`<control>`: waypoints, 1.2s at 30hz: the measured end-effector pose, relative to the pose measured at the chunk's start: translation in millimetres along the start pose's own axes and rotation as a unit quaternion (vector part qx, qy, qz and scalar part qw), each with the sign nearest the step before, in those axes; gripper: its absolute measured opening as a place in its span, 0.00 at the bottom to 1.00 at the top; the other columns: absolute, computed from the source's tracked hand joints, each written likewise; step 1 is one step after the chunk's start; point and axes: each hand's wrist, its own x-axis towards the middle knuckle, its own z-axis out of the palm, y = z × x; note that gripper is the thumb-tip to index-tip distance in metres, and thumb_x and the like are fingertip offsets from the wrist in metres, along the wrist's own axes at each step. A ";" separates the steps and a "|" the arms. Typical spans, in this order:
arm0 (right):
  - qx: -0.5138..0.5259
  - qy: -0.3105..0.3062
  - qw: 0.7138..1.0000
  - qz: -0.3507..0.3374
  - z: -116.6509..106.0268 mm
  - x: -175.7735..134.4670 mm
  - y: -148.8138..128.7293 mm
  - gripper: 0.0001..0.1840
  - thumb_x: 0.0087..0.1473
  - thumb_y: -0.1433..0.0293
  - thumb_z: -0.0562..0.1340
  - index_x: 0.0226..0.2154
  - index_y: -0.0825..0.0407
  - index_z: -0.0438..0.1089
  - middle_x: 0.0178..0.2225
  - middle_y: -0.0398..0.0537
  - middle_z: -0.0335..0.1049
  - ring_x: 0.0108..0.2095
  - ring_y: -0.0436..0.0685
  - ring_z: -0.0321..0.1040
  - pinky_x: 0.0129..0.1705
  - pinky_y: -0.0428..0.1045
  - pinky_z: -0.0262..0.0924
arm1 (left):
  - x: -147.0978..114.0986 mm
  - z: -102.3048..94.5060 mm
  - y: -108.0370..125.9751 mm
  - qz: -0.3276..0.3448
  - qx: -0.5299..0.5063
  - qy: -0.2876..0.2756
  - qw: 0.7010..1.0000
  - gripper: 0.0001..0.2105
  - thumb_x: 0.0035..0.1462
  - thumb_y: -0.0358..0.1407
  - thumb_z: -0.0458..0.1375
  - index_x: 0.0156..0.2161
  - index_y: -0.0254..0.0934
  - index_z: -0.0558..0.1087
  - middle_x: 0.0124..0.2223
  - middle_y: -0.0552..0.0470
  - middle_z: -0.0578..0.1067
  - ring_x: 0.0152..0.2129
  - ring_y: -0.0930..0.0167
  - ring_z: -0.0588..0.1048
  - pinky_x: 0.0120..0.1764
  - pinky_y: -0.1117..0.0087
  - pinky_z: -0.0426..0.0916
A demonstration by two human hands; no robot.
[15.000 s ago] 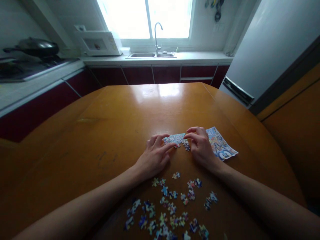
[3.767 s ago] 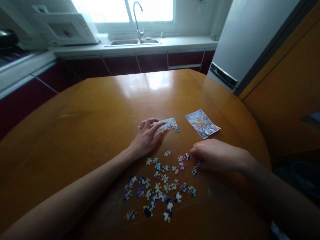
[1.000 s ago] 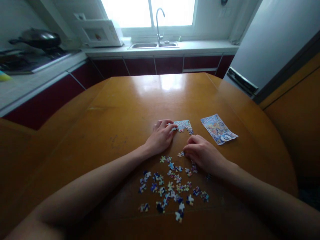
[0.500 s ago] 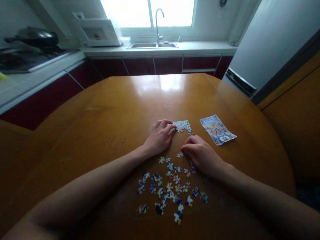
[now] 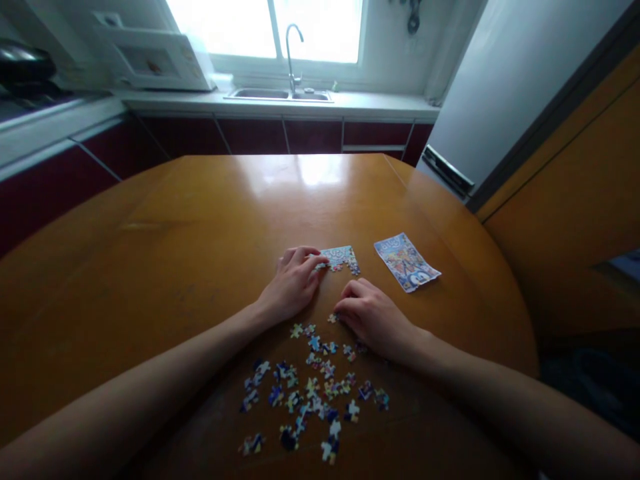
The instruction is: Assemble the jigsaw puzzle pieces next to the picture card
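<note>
A partly joined jigsaw puzzle (image 5: 339, 256) lies flat on the wooden table, its top and right edge strips put together. My left hand (image 5: 296, 279) rests at its left end, fingers stretched over the pieces there and covering that corner. Nearer to me and to the right, my right hand (image 5: 373, 313) is closed, thumb and fingers pinched down at the tabletop. A small light puzzle piece (image 5: 333, 319) shows at its fingertips; part of it is hidden. Many loose puzzle pieces (image 5: 315, 402) are scattered between my forearms.
A creased picture sheet (image 5: 407, 262) lies right of the puzzle. The round wooden table (image 5: 200, 207) stretches away to a counter with a sink (image 5: 263, 94) under a window. A fridge (image 5: 480, 87) stands at the right, a microwave (image 5: 155, 60) at the back left.
The whole view has shifted to the right, so everything appears further left. Both hands keep their places relative to the puzzle and the loose pieces.
</note>
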 end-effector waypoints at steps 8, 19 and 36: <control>-0.023 -0.007 1.000 -0.004 0.3 1.6 -0.4 0.12 0.65 0.70 0.57 0.35 0.51 0.76 0.38 0.51 0.69 0.41 0.57 0.62 0.45 0.51 0.60 | 0.4 0.8 -3.0 -0.003 -0.005 -0.001 1.000 0.13 0.64 0.31 0.53 0.52 0.45 0.72 0.55 0.48 0.69 0.54 0.60 0.63 0.58 0.51 0.60; -0.051 -0.007 0.998 -0.032 0.6 4.0 1.6 0.10 0.64 0.73 0.57 0.33 0.53 0.71 0.36 0.50 0.71 0.39 0.56 0.61 0.44 0.51 0.57 | 1.4 0.9 -6.8 0.002 0.009 -0.005 1.000 0.13 0.66 0.33 0.51 0.52 0.44 0.71 0.55 0.48 0.69 0.54 0.59 0.64 0.57 0.51 0.61; -0.007 -0.023 0.999 -0.026 -5.2 1.9 -2.0 0.11 0.62 0.75 0.57 0.36 0.54 0.76 0.34 0.50 0.75 0.37 0.55 0.65 0.43 0.50 0.58 | -0.6 -1.7 -3.2 -0.008 -0.012 0.004 1.000 0.12 0.65 0.30 0.53 0.52 0.43 0.71 0.55 0.48 0.70 0.54 0.60 0.65 0.57 0.53 0.62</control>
